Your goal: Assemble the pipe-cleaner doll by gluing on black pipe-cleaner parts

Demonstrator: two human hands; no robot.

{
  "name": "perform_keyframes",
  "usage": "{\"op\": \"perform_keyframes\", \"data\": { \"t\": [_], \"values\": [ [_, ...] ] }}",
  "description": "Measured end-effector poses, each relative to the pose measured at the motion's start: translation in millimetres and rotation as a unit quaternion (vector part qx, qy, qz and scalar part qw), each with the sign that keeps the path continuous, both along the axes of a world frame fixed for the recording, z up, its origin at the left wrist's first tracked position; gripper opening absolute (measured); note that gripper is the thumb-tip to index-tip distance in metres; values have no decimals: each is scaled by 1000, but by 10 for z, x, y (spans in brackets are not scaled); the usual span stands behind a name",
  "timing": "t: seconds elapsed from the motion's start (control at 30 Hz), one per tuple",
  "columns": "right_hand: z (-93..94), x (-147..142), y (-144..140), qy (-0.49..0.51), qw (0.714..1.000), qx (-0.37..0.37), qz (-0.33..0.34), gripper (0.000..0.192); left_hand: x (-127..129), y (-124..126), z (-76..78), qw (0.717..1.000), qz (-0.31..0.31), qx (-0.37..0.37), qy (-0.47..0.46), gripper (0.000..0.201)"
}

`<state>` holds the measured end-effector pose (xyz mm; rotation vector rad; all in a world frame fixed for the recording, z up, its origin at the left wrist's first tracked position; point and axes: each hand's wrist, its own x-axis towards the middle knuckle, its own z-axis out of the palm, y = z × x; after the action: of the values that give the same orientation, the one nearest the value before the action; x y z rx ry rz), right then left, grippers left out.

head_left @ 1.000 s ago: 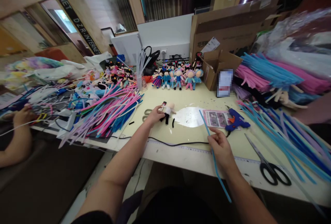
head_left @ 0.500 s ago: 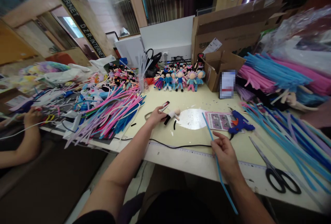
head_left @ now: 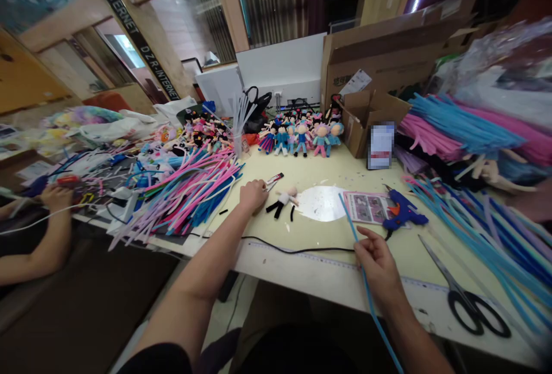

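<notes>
Presently, right hand (head_left: 378, 263) pinched a blue pipe cleaner (head_left: 354, 235) at the table (head_left: 328, 236) edge; left hand (head_left: 252, 194) lay curled, holding nothing, just beside the doll (head_left: 282, 200), near scissors (head_left: 468, 299).

Long blue pipe cleaner (head_left: 350, 225), slanted across the table edge, pinched

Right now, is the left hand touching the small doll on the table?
Apart. The head view shows bare table between the left hand and the small doll, which lies alone.
</notes>
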<state>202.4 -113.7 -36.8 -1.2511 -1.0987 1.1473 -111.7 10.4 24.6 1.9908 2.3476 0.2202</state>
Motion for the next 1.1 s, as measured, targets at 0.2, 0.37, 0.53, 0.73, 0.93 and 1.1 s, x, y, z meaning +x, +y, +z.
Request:
{"op": "perform_keyframes", "data": {
  "t": [0.2,0.37,0.53,0.73,0.93,1.1],
  "values": [
    [20,2,-3,-2,1000,-2,4,42,378,-240,94,993,-111,26,20,25],
    [27,7,-4,-4,1000,1,3,39,706,-393,-33,980,-197,-35,19,17],
    [16,32,-25,-12,1000,1,-2,42,499,-427,-6,984,-171,-16,-56,15],
    [-25,70,-35,-15,1000,-9,6,44,-560,-569,101,992,2,53,-115,26],
    [-19,49,-16,-21,1000,-12,2,42,-867,-464,93,998,26,48,25,22],
    [5,48,-18,-32,999,-17,-1,43,-215,99,128,996,-84,-17,35,28]
  ]
}}
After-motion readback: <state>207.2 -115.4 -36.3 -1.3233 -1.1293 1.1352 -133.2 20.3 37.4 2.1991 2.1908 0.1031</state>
